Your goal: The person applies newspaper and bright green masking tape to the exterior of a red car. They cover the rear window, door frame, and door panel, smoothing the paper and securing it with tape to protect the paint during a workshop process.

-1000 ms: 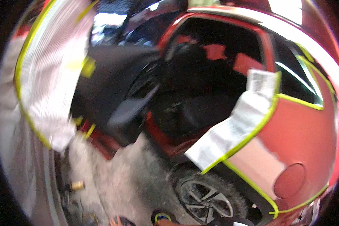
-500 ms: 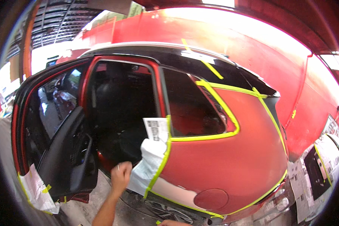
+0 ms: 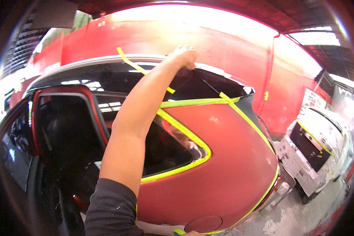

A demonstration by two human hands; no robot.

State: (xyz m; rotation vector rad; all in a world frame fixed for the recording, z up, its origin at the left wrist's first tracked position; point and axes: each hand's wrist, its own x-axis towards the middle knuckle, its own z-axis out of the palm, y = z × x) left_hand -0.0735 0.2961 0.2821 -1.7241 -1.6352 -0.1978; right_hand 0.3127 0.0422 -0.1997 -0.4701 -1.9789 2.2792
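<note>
My left arm crosses the view over a red car. My left hand point(image 3: 184, 57) is raised at the far edge of its black roof point(image 3: 208, 78). The fingers look bent and pinched, partly washed out by light; what they hold is hidden. At the bottom edge a sliver of my right hand point(image 3: 193, 233) shows beside a yellow-green roll of masking tape point(image 3: 178, 232) with a bit of blue. Yellow-green masking tape point(image 3: 185, 167) borders the rear side window and the dull red rear panel point(image 3: 228, 157). A loose tape strip point(image 3: 135, 66) lies across the roof.
An open rear doorway point(image 3: 69, 129) stands at the left. At the right is another vehicle covered partly in masking paper point(image 3: 303, 173), on a grey floor point(image 3: 271, 216). A red wall point(image 3: 232, 51) rises behind the car.
My left hand has gone from low by the papered door edge up to the far roof edge. The view has shifted right, and the right hand stays at the bottom edge.
</note>
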